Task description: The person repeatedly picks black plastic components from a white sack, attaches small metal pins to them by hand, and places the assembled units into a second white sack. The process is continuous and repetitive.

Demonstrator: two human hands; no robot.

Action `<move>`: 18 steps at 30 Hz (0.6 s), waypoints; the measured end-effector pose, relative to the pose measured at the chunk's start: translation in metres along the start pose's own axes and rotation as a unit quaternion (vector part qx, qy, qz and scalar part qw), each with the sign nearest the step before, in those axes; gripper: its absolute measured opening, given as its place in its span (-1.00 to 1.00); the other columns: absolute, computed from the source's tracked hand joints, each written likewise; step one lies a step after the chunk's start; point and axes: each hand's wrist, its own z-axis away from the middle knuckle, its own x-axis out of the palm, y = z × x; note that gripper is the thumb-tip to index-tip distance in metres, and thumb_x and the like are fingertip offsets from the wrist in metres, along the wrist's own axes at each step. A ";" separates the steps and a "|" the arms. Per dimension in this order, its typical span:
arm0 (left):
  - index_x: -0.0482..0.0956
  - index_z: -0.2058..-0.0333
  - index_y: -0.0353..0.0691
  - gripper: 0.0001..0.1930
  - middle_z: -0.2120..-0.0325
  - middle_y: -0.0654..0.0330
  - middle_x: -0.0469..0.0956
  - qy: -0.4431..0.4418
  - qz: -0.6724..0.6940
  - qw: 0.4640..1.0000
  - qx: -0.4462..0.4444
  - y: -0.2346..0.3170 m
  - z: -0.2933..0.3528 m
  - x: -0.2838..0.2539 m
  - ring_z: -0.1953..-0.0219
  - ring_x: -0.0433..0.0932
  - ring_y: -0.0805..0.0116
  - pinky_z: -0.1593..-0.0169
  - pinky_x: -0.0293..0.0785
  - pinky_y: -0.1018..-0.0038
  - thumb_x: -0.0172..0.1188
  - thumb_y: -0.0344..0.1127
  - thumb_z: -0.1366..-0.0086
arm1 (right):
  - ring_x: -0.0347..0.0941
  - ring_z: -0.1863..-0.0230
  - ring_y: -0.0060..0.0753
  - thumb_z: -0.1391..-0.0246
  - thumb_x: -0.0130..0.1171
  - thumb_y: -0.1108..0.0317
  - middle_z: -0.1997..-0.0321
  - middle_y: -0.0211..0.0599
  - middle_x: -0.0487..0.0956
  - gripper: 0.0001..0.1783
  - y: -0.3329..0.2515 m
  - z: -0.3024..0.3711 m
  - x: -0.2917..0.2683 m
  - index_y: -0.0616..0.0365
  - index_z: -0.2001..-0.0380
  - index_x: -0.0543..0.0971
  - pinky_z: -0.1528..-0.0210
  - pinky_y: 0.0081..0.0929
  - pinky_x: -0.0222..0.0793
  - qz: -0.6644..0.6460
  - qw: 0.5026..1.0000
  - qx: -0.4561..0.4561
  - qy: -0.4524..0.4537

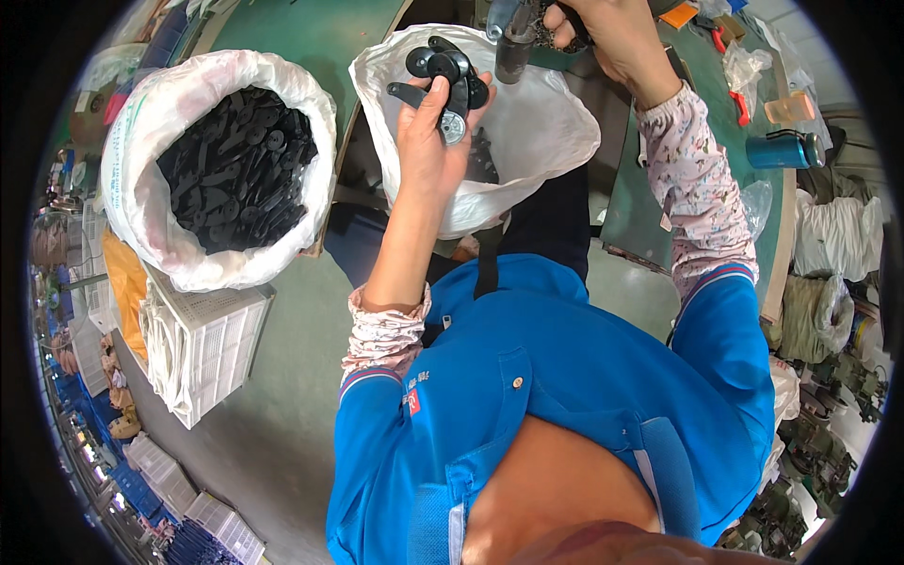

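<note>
Our left hand [435,141] is curled round several black parts [444,66] over the white sack [556,108], upper middle, probably so strays drop in; we can't tell our right hand's [607,38] grip.

Over the open white sack [556,122], your left hand [431,155] grips black parts [443,68]. Past the sack's far rim, your right hand [612,40] is at a dark machine [513,56]. Left of the sack sits a bag [141,188] of dark pieces [240,174].

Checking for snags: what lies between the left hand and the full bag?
In the head view, a strip of green table and another white bag's left wall lie between the left hand and full bag.
</note>
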 end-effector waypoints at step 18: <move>0.38 0.03 -0.25 -0.70 0.08 -0.02 0.49 -0.021 0.005 0.990 -0.142 -0.008 0.008 0.002 -0.02 0.47 0.10 -0.14 0.35 0.00 0.04 -0.25 -0.33 | 0.51 0.35 -0.35 0.20 0.30 0.53 0.22 -0.31 0.49 -0.48 0.116 0.084 0.001 -0.12 0.06 0.57 0.39 -0.51 0.44 0.377 0.818 -0.429 -0.063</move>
